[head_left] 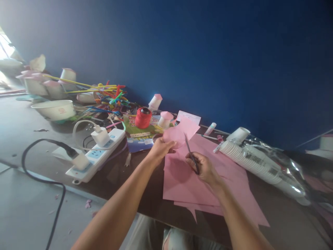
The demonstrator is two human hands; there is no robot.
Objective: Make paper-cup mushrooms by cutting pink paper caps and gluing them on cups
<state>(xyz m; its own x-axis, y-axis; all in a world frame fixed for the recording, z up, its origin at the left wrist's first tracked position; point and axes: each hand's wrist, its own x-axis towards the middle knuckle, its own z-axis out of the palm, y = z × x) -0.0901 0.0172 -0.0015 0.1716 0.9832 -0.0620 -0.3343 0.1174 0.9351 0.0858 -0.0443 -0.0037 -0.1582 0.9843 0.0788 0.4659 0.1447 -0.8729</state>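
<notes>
We sat at a dark table (153, 199), with loose pink sheets (187, 187) spread in front of us, probably to keep stock within reach. Our right hand (205, 168) was closed around the scissors (191, 154), blades pointing away from us, which likely gave us a clear view of the edge. Our left hand (160, 149) pinched the paper (174, 134) above the sheets, seemingly to leave its margin free for the blades; whether they touched it, we couldn't tell. Beyond stood a red spool (142, 118) and a pink-topped cup (165, 121), then the blue wall (195, 52).
</notes>
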